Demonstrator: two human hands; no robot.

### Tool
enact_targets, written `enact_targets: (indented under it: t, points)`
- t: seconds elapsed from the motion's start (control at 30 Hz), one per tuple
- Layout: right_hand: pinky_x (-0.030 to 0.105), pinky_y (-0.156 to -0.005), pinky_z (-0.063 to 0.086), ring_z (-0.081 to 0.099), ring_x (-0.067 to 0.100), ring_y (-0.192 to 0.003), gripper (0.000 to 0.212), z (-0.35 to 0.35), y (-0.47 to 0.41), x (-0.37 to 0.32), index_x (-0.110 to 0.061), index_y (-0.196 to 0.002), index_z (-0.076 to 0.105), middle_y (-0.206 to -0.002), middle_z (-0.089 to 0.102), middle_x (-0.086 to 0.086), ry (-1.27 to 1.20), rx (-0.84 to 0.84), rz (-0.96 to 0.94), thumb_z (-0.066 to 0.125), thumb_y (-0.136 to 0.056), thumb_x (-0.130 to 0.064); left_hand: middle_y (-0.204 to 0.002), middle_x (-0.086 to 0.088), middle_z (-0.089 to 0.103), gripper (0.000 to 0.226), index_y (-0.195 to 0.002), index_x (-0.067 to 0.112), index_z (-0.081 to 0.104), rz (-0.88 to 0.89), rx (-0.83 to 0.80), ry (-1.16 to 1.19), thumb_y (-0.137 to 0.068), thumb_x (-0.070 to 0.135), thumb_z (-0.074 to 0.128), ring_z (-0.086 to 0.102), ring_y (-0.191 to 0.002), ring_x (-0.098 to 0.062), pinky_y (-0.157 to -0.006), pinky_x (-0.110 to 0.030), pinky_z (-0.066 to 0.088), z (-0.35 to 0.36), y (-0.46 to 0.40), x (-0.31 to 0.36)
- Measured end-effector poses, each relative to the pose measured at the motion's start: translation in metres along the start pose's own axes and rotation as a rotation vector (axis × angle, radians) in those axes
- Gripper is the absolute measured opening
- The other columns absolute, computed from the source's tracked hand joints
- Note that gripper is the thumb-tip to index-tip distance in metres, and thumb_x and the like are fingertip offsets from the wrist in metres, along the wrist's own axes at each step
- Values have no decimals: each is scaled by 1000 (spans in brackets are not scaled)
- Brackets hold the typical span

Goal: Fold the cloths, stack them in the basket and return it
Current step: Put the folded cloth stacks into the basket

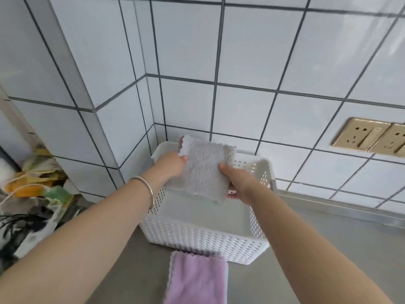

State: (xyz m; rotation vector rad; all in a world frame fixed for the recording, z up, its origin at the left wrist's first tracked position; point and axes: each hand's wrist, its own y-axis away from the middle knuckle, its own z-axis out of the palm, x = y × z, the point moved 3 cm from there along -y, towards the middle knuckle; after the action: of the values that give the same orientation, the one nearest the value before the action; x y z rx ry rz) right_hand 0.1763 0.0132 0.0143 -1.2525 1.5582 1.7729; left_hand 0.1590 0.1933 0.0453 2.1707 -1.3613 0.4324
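Purple cloth [197, 279] lies nearest; both hands, left hand [169, 164] and right hand [237, 185], grip the grey folded cloth [203, 172] directly above the basket [203, 240].

White tiles [247, 47] with dark grout fill twelve o'clock. Two gold sockets [370, 137] sit at three o'clock. Patterned bags [32, 194] bunch at nine o'clock beside the grey counter [328, 233].

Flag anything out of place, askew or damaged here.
Nothing looks damaged or spilled. Both hands, left hand and right hand, hold a folded grey cloth above the white basket; a purple cloth lies on the counter outside it.
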Motion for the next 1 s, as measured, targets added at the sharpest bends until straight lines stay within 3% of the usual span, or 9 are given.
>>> enact_targets:
  t: [0.07,0.17,0.27,0.4,0.57,0.63,0.7,0.87,1.0]
  points:
    - [33,-69,49,58,20,-81,21,5,-25,17,-15,-87,56,-88,61,4,10,-53,164,54,-91,-35,-130,-19,54,41,-128,0,49,-60,-136,-128,-98,26,34,53,-117,-32,-92,-33,41,13,-25,-13]
    - [35,-76,47,56,20,-77,18,11,-61,41,-14,-83,55,-82,58,4,30,-70,324,54,-92,-29,-113,-21,59,22,-109,6,56,-180,-300,-21,-93,10,42,61,-89,-30,-86,-36,48,42,-63,-44]
    - [37,-78,45,56,20,-78,12,18,-91,58,-13,-89,55,-85,58,4,46,-82,431,52,-93,-24,-119,-28,58,30,-114,-3,53,-318,-423,96,-88,0,37,60,-97,-36,-92,-47,49,74,-101,-72]
    - [42,-88,48,59,25,-95,17,24,-119,69,-10,-105,54,-102,60,7,87,-115,502,52,-93,-22,-114,-27,59,35,-120,-6,50,-306,-549,-166,-91,-2,31,53,-77,-31,-74,-36,41,91,-115,-80]
    - [43,-83,51,57,32,-102,29,39,-138,78,-4,-120,47,-116,56,16,178,-160,551,47,-96,-20,-144,-15,43,39,-134,-2,42,-235,-493,-377,-100,14,31,41,-131,-29,-99,-30,37,104,-126,-79]
    - [42,-81,51,55,32,-100,36,42,-141,80,-2,-128,42,-120,54,17,189,-147,563,46,-96,-18,-150,-14,32,42,-139,-2,33,-2,-663,-877,-101,16,29,32,-137,-29,-110,-34,24,113,-115,-74]
    - [41,-82,51,55,31,-100,38,45,-141,79,0,-130,41,-117,54,17,223,-140,548,46,-97,-19,-152,-15,28,45,-141,-3,27,145,-727,-1118,-100,16,31,28,-139,-30,-113,-36,18,115,-115,-70]
    - [37,-80,53,56,27,-93,40,57,-139,75,3,-128,43,-94,57,12,258,-122,505,45,-98,-23,-140,-14,47,37,-131,-1,47,-279,-432,-415,-98,12,35,44,-130,-28,-105,-32,36,95,-117,-80]
    - [38,-87,54,62,31,-105,41,71,-144,76,4,-125,46,-118,59,18,384,-65,435,46,-97,-25,-144,-13,42,39,-135,1,43,-117,-541,-761,-98,11,36,39,-133,-28,-109,-35,33,89,-111,-71]
